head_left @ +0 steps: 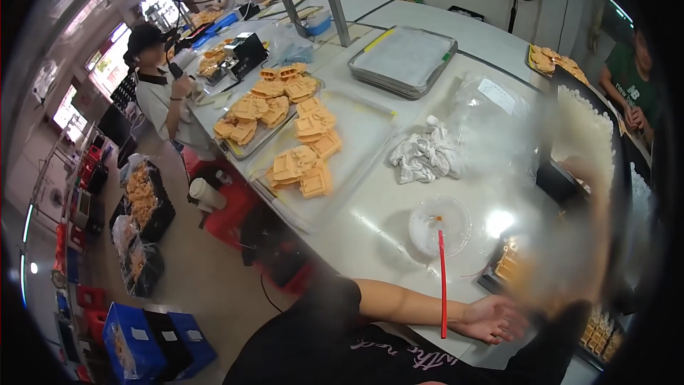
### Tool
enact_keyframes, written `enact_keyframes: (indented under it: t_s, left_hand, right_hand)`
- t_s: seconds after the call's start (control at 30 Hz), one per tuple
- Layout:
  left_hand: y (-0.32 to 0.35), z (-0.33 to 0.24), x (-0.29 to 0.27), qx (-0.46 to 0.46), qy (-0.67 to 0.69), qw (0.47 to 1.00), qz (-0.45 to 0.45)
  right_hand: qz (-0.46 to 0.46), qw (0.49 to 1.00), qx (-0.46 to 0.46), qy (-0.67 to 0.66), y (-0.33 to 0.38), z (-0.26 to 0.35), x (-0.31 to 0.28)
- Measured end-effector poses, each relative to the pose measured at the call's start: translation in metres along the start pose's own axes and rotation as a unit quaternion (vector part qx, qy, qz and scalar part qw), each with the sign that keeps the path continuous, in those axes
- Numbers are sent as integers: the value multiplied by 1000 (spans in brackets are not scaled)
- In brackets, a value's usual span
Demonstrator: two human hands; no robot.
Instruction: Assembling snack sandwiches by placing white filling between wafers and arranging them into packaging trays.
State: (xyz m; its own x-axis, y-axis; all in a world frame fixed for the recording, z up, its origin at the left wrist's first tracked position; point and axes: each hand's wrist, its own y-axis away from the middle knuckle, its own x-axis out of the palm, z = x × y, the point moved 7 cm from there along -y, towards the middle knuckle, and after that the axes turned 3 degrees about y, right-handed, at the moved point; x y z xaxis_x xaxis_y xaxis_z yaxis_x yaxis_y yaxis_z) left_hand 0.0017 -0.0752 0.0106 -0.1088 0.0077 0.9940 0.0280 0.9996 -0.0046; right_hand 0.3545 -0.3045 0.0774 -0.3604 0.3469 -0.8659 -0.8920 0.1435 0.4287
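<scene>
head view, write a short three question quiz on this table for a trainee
1. True or false: the crumpled white cloth lies inside the clear round plastic tub.
2. What extends from that tub toward the person's bare left hand?
3. Which is nearest that hand: a) the cloth, b) the stack of flat rectangular trays, or c) the tub?

Key: 1. False; 2. a slim red stick; 3. c
</scene>
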Motion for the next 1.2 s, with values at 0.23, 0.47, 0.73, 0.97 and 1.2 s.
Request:
enact_keyframes:
  t_s: [0.23,0.47,0.73,0.97,1.2]
  left_hand:
    - [-1,-7,-11,14,-8,1000,-16]
    - [-1,-2,-15,14,-22,1000,-13]
    - [-2,-2,-21,3,1,1000,-1]
    - [9,-8,-15,4,-9,1000,-21]
    - [7,-10,-14,4,16,999,-49]
  right_hand:
    - [-66,992,-98,-32,-18,-6,2]
    - [-200,975,-82,-59,28,16,-28]
    - [-273,947,-167,2,56,23,-46]
    - [-215,968,-113,-70,83,52,-50]
    - [-204,966,-156,-27,96,51,-53]
